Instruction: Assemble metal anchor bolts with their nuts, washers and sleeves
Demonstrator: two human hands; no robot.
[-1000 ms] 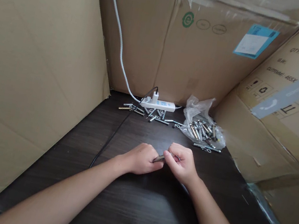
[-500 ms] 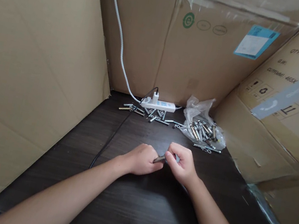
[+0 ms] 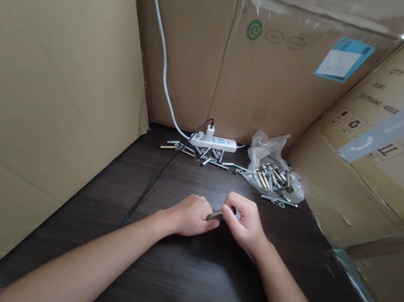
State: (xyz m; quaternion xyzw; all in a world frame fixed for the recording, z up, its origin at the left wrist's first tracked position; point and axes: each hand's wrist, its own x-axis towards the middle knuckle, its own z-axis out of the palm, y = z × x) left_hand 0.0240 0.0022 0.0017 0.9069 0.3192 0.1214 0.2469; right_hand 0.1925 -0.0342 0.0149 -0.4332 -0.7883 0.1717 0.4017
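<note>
Just above the dark tabletop, a metal bolt (image 3: 215,215) spans the gap between my two hands, tilted up toward the right. My left hand (image 3: 192,216) is closed around its left part, the thumb lying along the near side. At the other end, my right hand (image 3: 243,222) pinches the bolt between thumb and curled forefinger; that tip is hidden by the fingers. Beyond the hands lie several loose bolts, metal sleeves and washers (image 3: 210,162). A clear plastic bag (image 3: 265,146) at the back right holds more bolts (image 3: 275,177).
A white power strip (image 3: 222,144) with a plugged-in charger (image 3: 210,132) sits at the back. Its black cable (image 3: 153,184) runs forward on the left. Cardboard walls (image 3: 186,65) enclose the dark tabletop (image 3: 179,282). More bolts and washers (image 3: 279,201) lie before the bag.
Both hands keep their hold on the bolt in nearly the same place. The right fingers have shifted very slightly; the view has moved a little.
</note>
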